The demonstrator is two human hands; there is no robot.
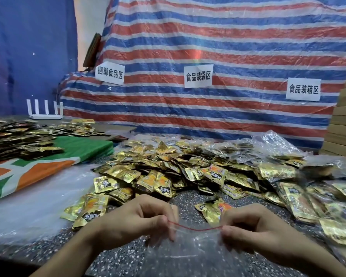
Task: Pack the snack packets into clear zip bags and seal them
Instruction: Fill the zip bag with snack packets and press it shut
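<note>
A clear zip bag (194, 243) with a red zip line hangs between my hands over the speckled table. My left hand (136, 218) pinches the bag's top left corner. Its top right corner is pinched by my right hand (254, 226). The bag looks empty and see-through. A big heap of gold snack packets (180, 166) lies just beyond my hands, spreading across the table's middle and right.
Filled clear bags (300, 170) of packets pile up at the right. A green, orange and white cloth (48, 162) with dark packets (18, 138) covers the left. Clear plastic sheeting (28, 208) lies near left. A striped tarp (208, 56) with paper signs hangs behind; a white router (45, 114) stands back left.
</note>
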